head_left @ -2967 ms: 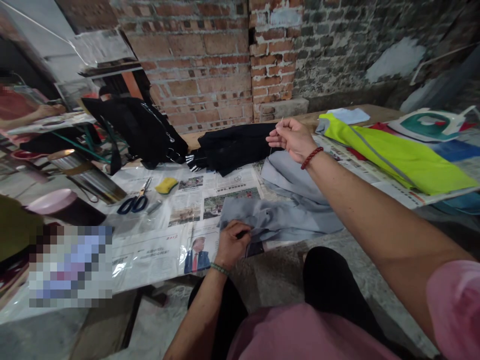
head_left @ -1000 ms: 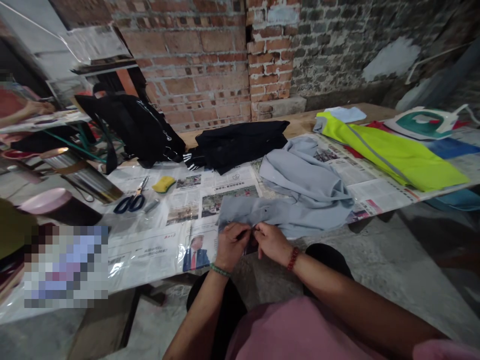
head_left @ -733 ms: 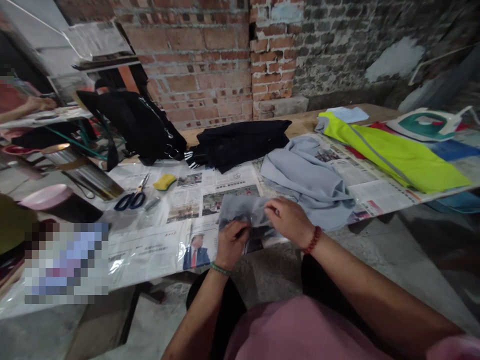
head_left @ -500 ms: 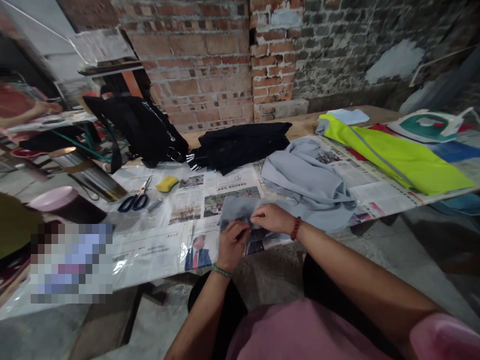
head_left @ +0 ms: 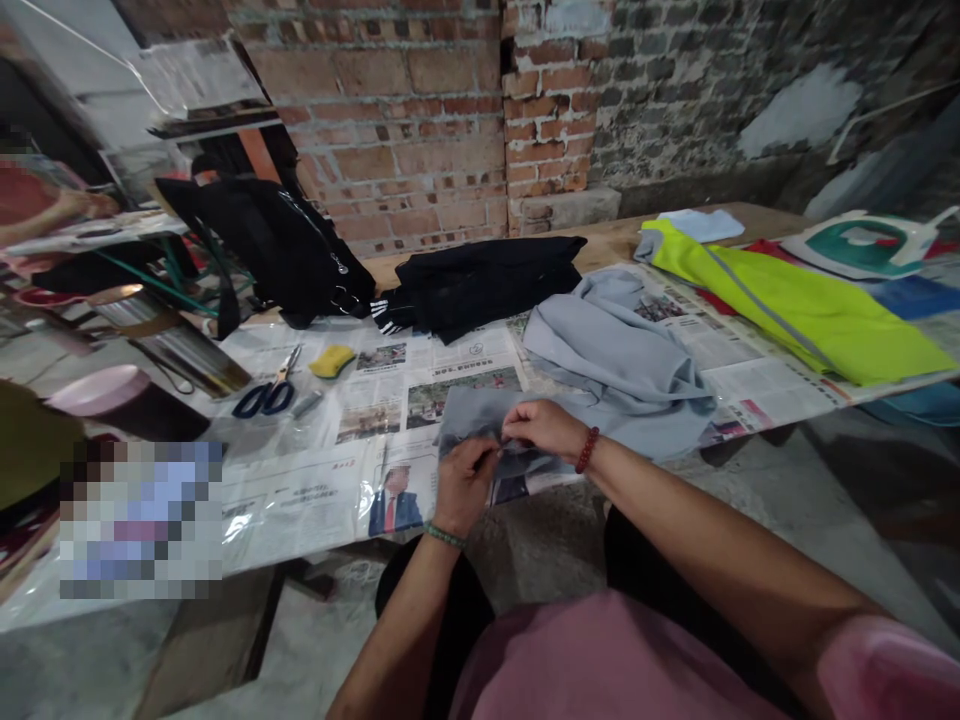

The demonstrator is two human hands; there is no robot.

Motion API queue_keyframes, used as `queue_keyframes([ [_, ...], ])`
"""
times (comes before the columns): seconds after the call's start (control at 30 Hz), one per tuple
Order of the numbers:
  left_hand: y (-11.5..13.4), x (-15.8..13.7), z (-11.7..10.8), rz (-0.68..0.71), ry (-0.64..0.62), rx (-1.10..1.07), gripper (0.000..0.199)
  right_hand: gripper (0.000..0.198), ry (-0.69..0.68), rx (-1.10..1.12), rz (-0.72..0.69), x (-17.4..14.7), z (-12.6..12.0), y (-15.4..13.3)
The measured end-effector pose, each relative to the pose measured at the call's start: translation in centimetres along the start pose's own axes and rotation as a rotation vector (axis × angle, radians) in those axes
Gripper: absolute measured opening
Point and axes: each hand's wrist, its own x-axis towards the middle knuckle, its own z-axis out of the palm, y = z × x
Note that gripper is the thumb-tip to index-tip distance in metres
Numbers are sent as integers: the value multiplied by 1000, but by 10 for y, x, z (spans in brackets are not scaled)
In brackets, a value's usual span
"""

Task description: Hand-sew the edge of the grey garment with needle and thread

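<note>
A light grey cloth (head_left: 622, 340) lies bunched on the newspaper-covered table, and its flatter end reaches left under my hands. Over that end, my left hand (head_left: 465, 482) is closed, with thumb and forefinger pinched together. My right hand (head_left: 549, 430) is pinched too, its fingertips close to those of the left. Whatever sits between the fingertips is too small to make out. Dark-handled scissors (head_left: 271, 390) rest on the left part of the table beside a yellow sponge (head_left: 331, 361).
Black folded clothing (head_left: 487, 285) and a black bag (head_left: 270, 250) stand along the back. A steel flask (head_left: 169, 340) and a pink-lidded cup (head_left: 127, 400) are at left. To the right are a neon yellow garment (head_left: 795, 305) and an iron (head_left: 862, 245). Another person (head_left: 37, 205) sits far left.
My hands stay pinched over the grey cloth with only a slight shift of the fingers. The view has tilted a little; the table things have not moved.
</note>
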Motion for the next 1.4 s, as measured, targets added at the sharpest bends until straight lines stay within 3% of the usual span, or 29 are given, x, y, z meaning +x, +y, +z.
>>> queue_keyframes([
  [0.13, -2, 1, 1, -67, -20, -25, 6, 9, 12, 167, 60, 1, 4, -3],
  [0.4, -3, 0, 0, -107, 0, -54, 6, 10, 78, 253, 41, 5, 2, -9],
  [0.6, -2, 2, -1, -101, -11, -64, 4, 5, -58, 210, -57, 14, 0, -17],
  [0.73, 0, 3, 0, -116, -1, -62, 5, 10, -15, 80, -156, 24, -9, -27],
  [0.93, -1, 2, -1, -136, -27, -72, 6, 7, -208, -46, 75, 28, -38, -47],
  [1.17, -1, 2, 0, -126, -36, -63, 4, 10, -32, -183, -73, 19, -55, -50],
  [1.23, -1, 2, -1, -126, -37, -67, 5, 9, -14, -104, -71, 16, -57, -52],
  [1.4, 1, 3, -1, -116, -42, -57, 5, 9, -47, 356, -89, 19, -64, -54],
])
